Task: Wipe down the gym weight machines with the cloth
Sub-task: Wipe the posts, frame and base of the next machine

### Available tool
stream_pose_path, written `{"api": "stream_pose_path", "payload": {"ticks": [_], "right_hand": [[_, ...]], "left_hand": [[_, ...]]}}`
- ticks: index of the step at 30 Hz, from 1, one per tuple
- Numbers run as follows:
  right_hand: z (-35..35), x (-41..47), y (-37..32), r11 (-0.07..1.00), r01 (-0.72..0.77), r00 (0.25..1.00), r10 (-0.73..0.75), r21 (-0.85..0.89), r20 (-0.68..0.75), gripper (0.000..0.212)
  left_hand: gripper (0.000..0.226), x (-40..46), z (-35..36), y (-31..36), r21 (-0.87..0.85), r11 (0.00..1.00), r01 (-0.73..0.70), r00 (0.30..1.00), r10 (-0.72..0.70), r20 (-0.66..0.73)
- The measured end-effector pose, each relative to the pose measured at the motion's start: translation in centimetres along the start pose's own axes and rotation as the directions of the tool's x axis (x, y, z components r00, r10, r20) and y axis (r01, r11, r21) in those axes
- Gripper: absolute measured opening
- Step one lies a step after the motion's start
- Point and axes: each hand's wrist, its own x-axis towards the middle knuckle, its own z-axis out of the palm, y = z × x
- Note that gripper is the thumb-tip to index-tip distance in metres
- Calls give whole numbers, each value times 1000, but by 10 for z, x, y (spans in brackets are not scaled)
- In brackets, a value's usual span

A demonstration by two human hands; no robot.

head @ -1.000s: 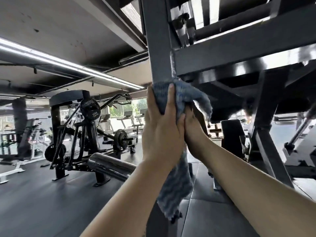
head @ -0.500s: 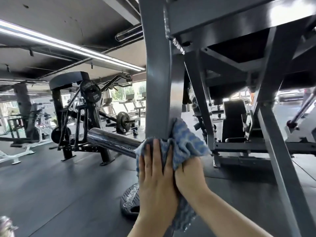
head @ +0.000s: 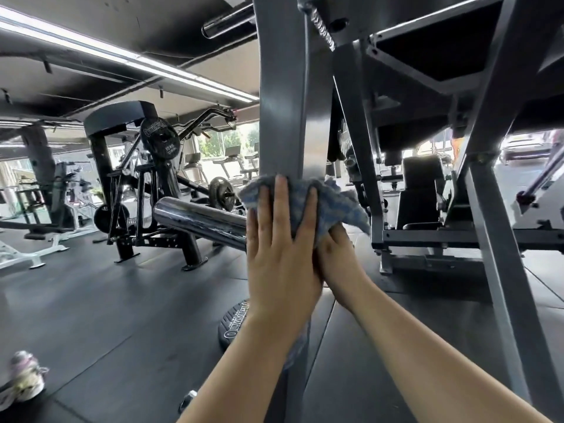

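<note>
A blue-grey cloth is wrapped around the grey upright post of a weight machine, at mid height. My left hand lies flat on the cloth's near side, fingers straight and pointing up. From the right side of the post, my right hand grips the cloth; its fingers are hidden behind the post and the left hand. A tail of the cloth hangs down under my left wrist.
A chrome bar sleeve juts out left of the post. A black weight plate lies on the floor by its base. Slanted grey frame legs stand to the right. A shoe is at lower left. Other machines stand farther off.
Both hands have slid the cloth down the post from just under the crossbeam to mid height. The view has tilted downward with them.
</note>
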Motion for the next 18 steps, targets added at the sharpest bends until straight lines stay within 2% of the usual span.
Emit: {"api": "stream_pose_path", "payload": {"ticks": [1, 3, 6, 8, 11, 12, 15, 16, 18], "right_hand": [[1, 1, 1, 999, 11, 999, -9, 52, -35, 26], [0, -4, 3, 998, 55, 998, -56, -19, -19, 26], [2, -25, 31, 978, -30, 997, 44, -204, 66, 31], [3, -39, 48, 977, -97, 990, 114, -188, 81, 36], [-3, -45, 46, 966, -217, 969, 231, -141, 86, 26], [-2, -43, 41, 973, -206, 971, 217, -102, 104, 28], [9, -39, 29, 1000, 25, 999, -26, 6, 26, 28], [10, -38, 35, 997, 62, 998, -62, -52, 2, 23], [8, -44, 51, 966, 100, 994, -87, -239, 61, 41]], "left_hand": [[68, 3, 2, 0, 7, 1000, 1, 1000, 0, -19], [64, -6, 7, -1, 14, 1000, -22, 999, 23, -44], [58, -42, 17, -6, 48, 997, -67, 998, 68, -13], [59, -68, 21, -8, 56, 996, -75, 997, 73, 40], [70, -87, 21, -12, 48, 995, -82, 994, 78, 75], [75, -84, 18, -13, 37, 996, -87, 993, 84, 77], [73, -60, 10, -14, -48, 997, -60, 997, 62, 36], [68, -54, 11, -14, -87, 996, -24, 1000, 25, 17], [64, -55, 17, -14, -176, 983, 61, 998, -64, -11]]}}
